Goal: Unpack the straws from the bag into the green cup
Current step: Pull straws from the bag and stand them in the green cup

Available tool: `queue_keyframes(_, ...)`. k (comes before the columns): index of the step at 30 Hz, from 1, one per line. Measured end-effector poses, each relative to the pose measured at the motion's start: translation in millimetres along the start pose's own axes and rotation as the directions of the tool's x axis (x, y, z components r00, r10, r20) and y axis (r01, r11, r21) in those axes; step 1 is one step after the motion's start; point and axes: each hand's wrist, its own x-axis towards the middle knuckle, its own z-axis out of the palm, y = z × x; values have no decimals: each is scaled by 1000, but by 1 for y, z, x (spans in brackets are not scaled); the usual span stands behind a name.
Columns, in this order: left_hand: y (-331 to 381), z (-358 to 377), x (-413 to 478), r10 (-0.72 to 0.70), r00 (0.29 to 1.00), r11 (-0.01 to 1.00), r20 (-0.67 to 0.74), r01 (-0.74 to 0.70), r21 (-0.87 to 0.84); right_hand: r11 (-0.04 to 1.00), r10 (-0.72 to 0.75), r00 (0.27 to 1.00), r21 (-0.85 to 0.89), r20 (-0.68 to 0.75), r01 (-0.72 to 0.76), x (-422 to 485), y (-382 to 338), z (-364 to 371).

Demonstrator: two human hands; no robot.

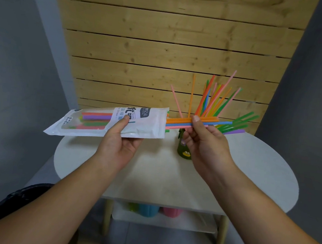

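Note:
My left hand (120, 140) holds a white straw bag (106, 122) level above the table, its open mouth pointing right. Several coloured straws still lie inside, seen through its clear window. My right hand (204, 140) pinches a bundle of straws (211, 122) that sticks halfway out of the bag's mouth, their tips reaching right. Behind that hand stands the dark green cup (183, 152) with a yellow face sticker, partly hidden. Several straws (213, 98) fan upward out of the cup.
A white oval table (257, 176) carries the cup. On its lower shelf (168, 220) sit a blue cup (148, 210), a pink cup (172, 212) and a green one. A wooden slat wall (161, 55) rises behind; grey walls flank both sides.

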Motion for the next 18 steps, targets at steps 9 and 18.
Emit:
queue_keyframes(9, 7, -10, 13, 43, 998, 999, -53, -44, -19, 991, -110, 992, -78, -63, 105, -4, -24, -24)
queue_keyframes(18, 8, -18, 21, 79, 993, 997, -82, -80, -7, 964, -230, 962, -167, -146, 205, -10, -44, -57)
